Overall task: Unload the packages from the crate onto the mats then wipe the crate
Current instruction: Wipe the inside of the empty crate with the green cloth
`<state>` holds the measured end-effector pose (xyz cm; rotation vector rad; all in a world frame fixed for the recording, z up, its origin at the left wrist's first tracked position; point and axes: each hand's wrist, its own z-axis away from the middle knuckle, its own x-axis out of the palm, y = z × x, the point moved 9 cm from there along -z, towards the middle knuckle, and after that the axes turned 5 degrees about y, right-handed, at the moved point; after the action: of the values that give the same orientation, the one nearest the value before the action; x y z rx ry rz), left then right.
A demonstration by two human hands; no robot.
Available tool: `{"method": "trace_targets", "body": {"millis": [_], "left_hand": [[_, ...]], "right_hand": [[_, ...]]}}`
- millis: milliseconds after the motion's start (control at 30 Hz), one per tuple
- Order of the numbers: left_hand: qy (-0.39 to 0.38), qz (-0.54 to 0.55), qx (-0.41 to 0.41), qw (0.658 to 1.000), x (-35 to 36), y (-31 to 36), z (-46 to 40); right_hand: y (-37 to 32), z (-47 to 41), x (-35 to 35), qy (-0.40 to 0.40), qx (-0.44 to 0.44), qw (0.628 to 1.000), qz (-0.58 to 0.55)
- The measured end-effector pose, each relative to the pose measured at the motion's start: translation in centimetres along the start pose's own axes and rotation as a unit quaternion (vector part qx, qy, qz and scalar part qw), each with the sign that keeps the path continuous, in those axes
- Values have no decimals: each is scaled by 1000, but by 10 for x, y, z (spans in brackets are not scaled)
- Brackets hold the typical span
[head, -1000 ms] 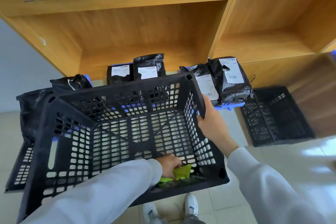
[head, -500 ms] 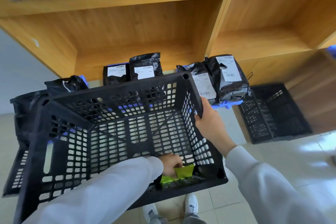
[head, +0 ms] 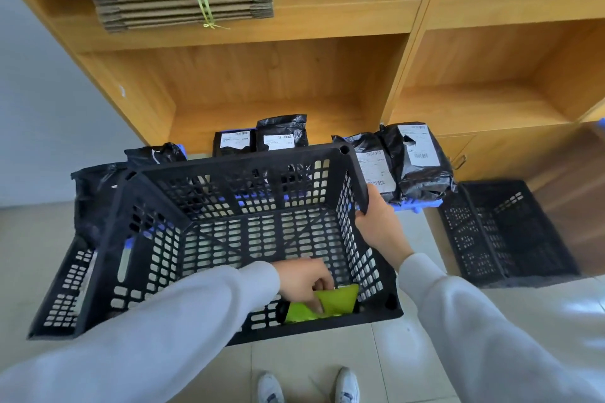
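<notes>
**Now wiping: crate held up, cloth inside**

Now your right hand clasps the crate by its right rim, and your left hand pinches the green cloth against the near inner wall. Beyond your right grip, the packages sit unloaded on blue mats. Likely the crate is light and stiff; hold its solid rim. The limp cloth may snag in the holes.
</notes>
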<state>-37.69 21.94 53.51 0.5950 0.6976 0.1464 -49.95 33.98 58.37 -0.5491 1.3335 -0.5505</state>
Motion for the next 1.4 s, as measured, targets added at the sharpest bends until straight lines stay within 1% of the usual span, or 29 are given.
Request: {"method": "trace_targets", "body": {"millis": [100, 233, 367, 433, 533, 667, 767, 1000, 1067, 1167, 1300, 1400], "left_hand": [[2, 6, 19, 1000, -18, 14, 15], [2, -10, 10, 1000, -24, 20, 17], [22, -53, -11, 998, -6, 17, -1], [24, -74, -5, 997, 6, 18, -16], [14, -84, 13, 996, 23, 14, -41], [-19, -100, 30, 994, 42, 6, -76], [-36, -113, 28, 993, 56, -5, -97], [-35, -103, -11, 994, 84, -27, -126], [-27, -98, -8, 995, 87, -31, -132], [-42, -99, -1, 994, 91, -32, -138], [-36, -90, 5, 995, 93, -30, -139], [-28, -54, 13, 998, 82, -23, -128]], "right_hand": [[0, -1, 0, 0, 2, 1000, 5], [1, -1, 0, 4, 0, 1000, 4], [0, -2, 1, 7, -4, 1000, -2], [1, -3, 0, 9, -6, 1000, 0], [4, -5, 3, 7, -4, 1000, -5], [5, -7, 4, 7, -4, 1000, -5], [7, -7, 5, -2, 3, 1000, -3], [13, -9, 8, 5, 7, 1000, -5], [13, -10, 8, 7, 3, 1000, -4], [14, -11, 8, 9, 3, 1000, -1], [14, -10, 8, 8, 6, 1000, -2], [15, -10, 9, 4, 12, 1000, -4]]}}
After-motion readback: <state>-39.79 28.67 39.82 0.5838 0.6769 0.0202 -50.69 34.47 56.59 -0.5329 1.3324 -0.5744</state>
